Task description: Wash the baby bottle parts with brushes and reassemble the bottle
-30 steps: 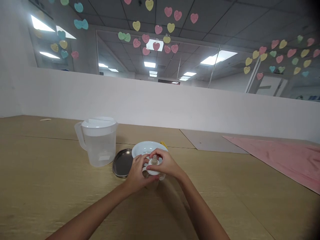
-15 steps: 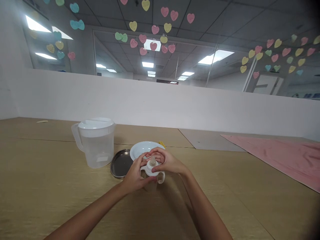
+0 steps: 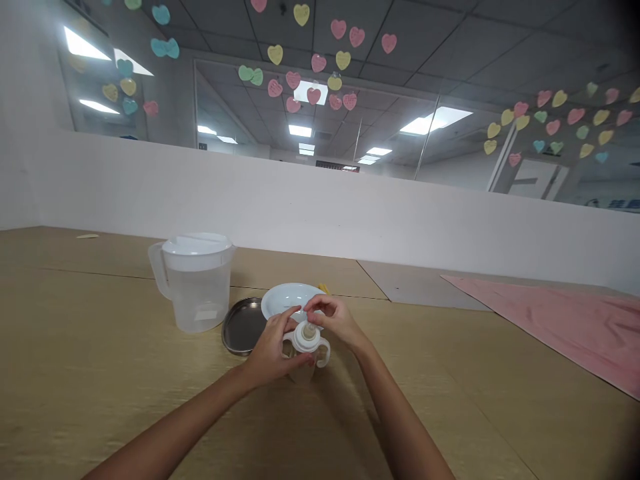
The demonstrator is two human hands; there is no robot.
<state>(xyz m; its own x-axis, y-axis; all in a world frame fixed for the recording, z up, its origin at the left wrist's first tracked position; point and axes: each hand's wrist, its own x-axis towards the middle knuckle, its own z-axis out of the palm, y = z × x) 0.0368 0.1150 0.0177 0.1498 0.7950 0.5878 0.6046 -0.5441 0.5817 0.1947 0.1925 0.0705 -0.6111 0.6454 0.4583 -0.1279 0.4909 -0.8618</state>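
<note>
A baby bottle with a white screw collar, two side handles and a pale silicone teat stands on the table. My left hand grips it from the left, fingers over the collar and thumb across the front. My right hand sits just above and to the right, fingertips curled near the teat. Whether they touch it, I cannot tell. The left hand hides part of the bottle's body.
Behind the hands lie a white bowl and a round steel lid. A clear plastic jug with water and a white lid stands to the left. A pink cloth lies on the right of the wooden table. A white partition runs behind.
My right hand has drawn back from the collar, up and to the right, and its fingers no longer wrap the bottle top. The bottle stays in place in my left hand.
</note>
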